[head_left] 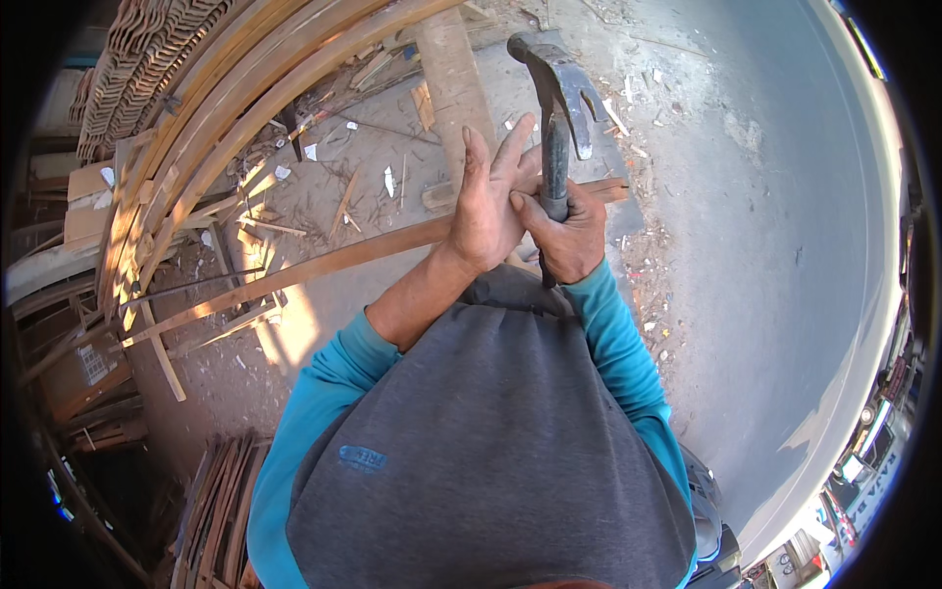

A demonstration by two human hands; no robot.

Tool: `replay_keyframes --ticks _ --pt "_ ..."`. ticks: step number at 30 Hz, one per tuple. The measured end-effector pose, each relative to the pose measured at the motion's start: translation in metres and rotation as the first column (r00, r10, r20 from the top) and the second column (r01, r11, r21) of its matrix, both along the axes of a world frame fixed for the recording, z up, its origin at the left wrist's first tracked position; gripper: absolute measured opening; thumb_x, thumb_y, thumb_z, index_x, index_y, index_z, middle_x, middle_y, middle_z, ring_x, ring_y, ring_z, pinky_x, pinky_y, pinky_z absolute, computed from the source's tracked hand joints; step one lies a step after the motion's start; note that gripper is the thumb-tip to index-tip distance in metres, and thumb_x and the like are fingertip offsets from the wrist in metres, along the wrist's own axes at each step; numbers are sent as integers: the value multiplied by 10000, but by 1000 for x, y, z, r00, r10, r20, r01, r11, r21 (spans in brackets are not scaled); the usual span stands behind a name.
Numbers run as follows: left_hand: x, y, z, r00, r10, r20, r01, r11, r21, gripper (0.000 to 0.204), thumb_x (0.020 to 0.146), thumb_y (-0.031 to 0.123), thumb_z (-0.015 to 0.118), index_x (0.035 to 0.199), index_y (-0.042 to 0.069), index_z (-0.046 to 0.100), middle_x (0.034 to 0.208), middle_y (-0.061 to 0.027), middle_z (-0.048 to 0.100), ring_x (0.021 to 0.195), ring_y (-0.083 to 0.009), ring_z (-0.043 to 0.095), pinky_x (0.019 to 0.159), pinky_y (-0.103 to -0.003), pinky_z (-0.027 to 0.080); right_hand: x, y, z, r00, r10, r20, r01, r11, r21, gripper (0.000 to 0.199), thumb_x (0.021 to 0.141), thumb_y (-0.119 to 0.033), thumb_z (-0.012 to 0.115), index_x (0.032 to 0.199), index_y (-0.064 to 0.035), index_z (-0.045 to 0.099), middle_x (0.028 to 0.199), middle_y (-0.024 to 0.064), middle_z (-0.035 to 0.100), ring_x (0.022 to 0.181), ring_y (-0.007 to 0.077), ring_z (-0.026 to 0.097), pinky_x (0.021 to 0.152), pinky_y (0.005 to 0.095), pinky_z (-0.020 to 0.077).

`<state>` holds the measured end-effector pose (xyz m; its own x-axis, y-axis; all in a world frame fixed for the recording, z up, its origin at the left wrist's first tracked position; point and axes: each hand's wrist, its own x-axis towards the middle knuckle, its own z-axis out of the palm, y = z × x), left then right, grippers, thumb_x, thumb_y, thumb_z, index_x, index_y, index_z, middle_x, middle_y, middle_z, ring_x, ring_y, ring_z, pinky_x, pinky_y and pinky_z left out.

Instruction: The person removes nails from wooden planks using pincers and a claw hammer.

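Note:
A claw hammer (555,152) stands upright in my right hand (572,234), its dark metal head at the top and the claw pointing right. My right fingers wrap round the dark handle and the thumb lies across it. My left hand (488,218) is raised right beside it, palm turned up, with the thumb and a finger stretched apart. The other left fingers are partly hidden behind my right hand, and the two hands touch or nearly touch. Below both hands runs a long narrow wooden strip (329,261), slanting from lower left to upper right.
Long wooden beams (285,83) rise at the upper left, near stacked wavy tiles (147,59). A wide board (453,83) lies beyond my hands. Wood offcuts and paper scraps litter the concrete floor (746,226). More strips (216,506) are piled at lower left.

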<state>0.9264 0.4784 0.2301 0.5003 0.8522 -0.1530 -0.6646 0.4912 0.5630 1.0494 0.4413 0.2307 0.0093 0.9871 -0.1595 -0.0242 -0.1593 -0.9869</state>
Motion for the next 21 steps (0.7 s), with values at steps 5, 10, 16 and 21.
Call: replay_keyframes --ticks 5,10,16,21 --pt "1 14 -4 1000 1 25 0 997 -77 1110 868 854 238 1578 30 20 1563 -247 270 1364 -354 405 1138 -449 306 14 13 -3 998 -64 8 64 997 -40 233 859 -142 755 1023 7 683 841 19 670 770 72 585 695 249 497" --pt "-4 24 -3 984 1 -176 17 995 101 1064 898 820 235 1571 11 78 1551 -253 296 1415 -352 332 1172 -469 232 43 24 7 968 -213 132 212 977 24 288 888 -269 742 904 9 667 658 -6 565 633 73 478 567 272 409" --pt "-34 9 -60 66 451 -890 648 659 382 929 781 573 733 1410 -40 432 1383 -275 481 1315 -427 435 1117 -496 329 86 -16 -35 820 -228 525 260 965 13 271 888 -261 711 941 -2 655 616 69 580 569 121 540 561 323 453" --pt "-22 -13 -104 -21 523 -852 786 535 309 817 689 494 823 1295 27 537 1241 -202 562 1200 -371 505 997 -489 401 97 -70 -61 761 -79 644 175 981 -86 409 874 -376 704 997 11 655 726 196 663 684 341 678 654 418 526"
